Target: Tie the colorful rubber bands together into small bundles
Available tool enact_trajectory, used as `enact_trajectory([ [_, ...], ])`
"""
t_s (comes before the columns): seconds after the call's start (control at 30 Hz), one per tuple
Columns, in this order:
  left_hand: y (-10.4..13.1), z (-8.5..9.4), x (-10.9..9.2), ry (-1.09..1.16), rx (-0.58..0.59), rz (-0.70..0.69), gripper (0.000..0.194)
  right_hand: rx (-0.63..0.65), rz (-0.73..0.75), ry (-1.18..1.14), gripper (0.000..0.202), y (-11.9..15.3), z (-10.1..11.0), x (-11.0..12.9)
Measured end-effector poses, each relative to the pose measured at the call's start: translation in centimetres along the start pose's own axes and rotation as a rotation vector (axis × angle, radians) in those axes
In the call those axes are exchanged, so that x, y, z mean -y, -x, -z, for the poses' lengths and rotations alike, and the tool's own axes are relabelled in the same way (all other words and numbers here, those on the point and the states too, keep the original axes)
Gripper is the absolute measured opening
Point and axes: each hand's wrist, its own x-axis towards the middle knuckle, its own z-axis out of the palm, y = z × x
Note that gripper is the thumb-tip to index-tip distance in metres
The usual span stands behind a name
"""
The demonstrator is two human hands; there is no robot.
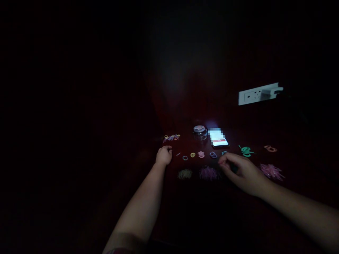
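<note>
Mixed band pile (pixel 171 137): far left of the layout, just beyond the left hand; loose tangle, no clear long axis.
Left hand (pixel 164 155): low on the tabletop (pixel 185 146), fingers curled; can't tell if anything is under them.
Thin sliver (pixel 178 154): just right of left hand, apart from it; long axis slants, far end to the right. Left hand nearer.
Dark ring (pixel 185 158), yellow ring (pixel 192 155), pink bands (pixel 201 154): spaced row between the hands; first two nearer left hand.
Olive pile (pixel 184 174): near side of that row.
Jar (pixel 200 132): upright, beyond the pink bands.
Purple pile (pixel 209 173): near side of row, left of right hand, right hand nearer.
Blue-violet rings (pixel 213 155): just left of right fingertips and slightly beyond.
Phone (pixel 219 138): screen lit, beyond right fingertips.
Teal ring (pixel 224 153): right at the far edge of right hand, partly hidden; contact unclear. Key relation.
Right hand (pixel 245 173): reaches in leftward, thumb-finger gap narrow at the tips; can't tell if holding.
Green bands (pixel 246 151): beyond right knuckles.
Pink pile (pixel 271 171): right of right hand.
</note>
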Motion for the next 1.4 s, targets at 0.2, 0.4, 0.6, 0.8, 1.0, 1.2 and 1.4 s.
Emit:
enact_trajectory([
  [0.2,-0.1,-0.9,-0.1,0.033,0.035,0.009,0.023,0.002,-0.001,0.008,0.011,0.0,0.2,0.2],
  [0.4,0.6,0.6,-0.7,0.064,0.16,-0.062,0.015,-0.002,-0.01,-0.016,0.009,0.1,0.0,0.0],
  [0.6,0.7,1.0,-1.2,0.039,0.207,-0.087,0.01,-0.01,-0.018,-0.036,0.008,0.0,0.0,0.0],
  [0.8,0.5,0.9,-1.1,0.01,0.195,-0.098,0.01,0.005,-0.02,-0.022,0.009,0.0,0.0,-0.1],
  [1.0,1.2,1.7,-3.0,0.031,0.203,-0.18,0.015,0.015,-0.025,-0.019,0.01,0.0,0.0,0.1],
  [1.2,4.4,3.7,-8.7,0.171,0.191,-0.457,0.015,-0.031,-0.052,-0.015,0.003,-0.2,-0.4,0.4],
  [1.4,7.7,4.4,-12.5,0.28,0.368,-0.757,0.004,-0.013,-0.013,-0.044,0.008,-0.2,-0.6,0.6],
])
